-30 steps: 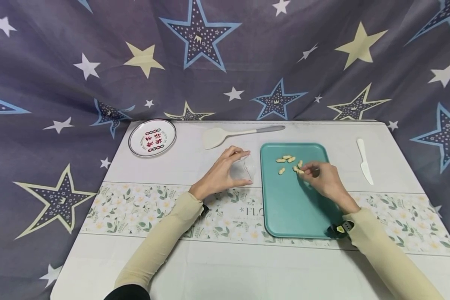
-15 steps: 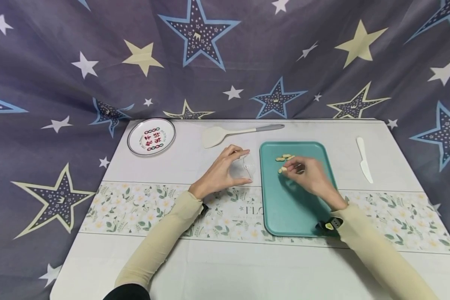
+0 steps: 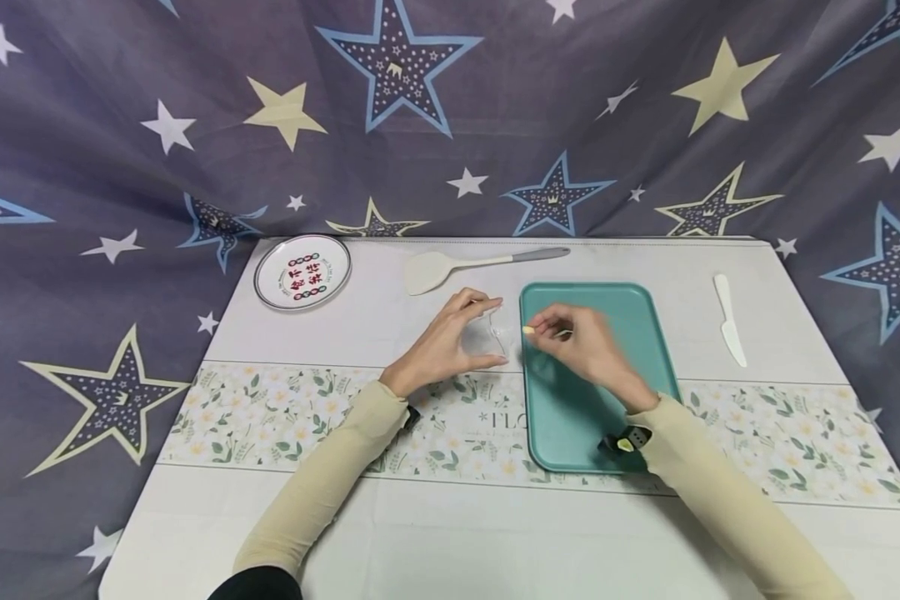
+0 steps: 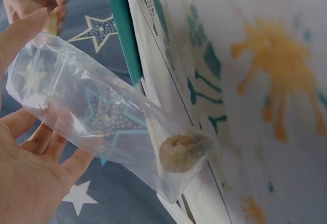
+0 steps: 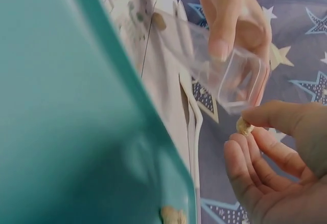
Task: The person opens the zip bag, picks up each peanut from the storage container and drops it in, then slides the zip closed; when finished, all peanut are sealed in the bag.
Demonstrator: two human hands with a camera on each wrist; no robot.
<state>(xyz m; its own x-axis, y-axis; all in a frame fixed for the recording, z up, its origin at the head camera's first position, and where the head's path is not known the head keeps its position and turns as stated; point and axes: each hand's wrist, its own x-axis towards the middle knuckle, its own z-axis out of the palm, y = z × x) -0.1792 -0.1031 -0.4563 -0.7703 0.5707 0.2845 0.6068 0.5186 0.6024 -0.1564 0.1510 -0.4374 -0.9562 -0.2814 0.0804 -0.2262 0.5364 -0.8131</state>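
My left hand (image 3: 441,340) holds a clear plastic bag (image 4: 97,98), its mouth spread between thumb and fingers. A peanut (image 4: 179,153) lies at the bottom of the bag. My right hand (image 3: 583,346) pinches another peanut (image 5: 244,126) between thumb and fingertips, just short of the bag's mouth and over the left rim of the teal tray (image 3: 570,429). In the right wrist view, a peanut (image 5: 172,216) lies in the tray near its edge. The right hand hides the tray's other peanuts in the head view.
A white spatula (image 3: 431,273) with a grey handle lies behind the left hand. To the back left is a round plate (image 3: 277,287) with red characters. Right of the tray lies a white knife (image 3: 729,321). A starry cloth (image 3: 450,100) hangs behind the table.
My right hand has picked a peanut off the tray and moved left with it to the bag's mouth. The left hand and bag have stayed nearly still.
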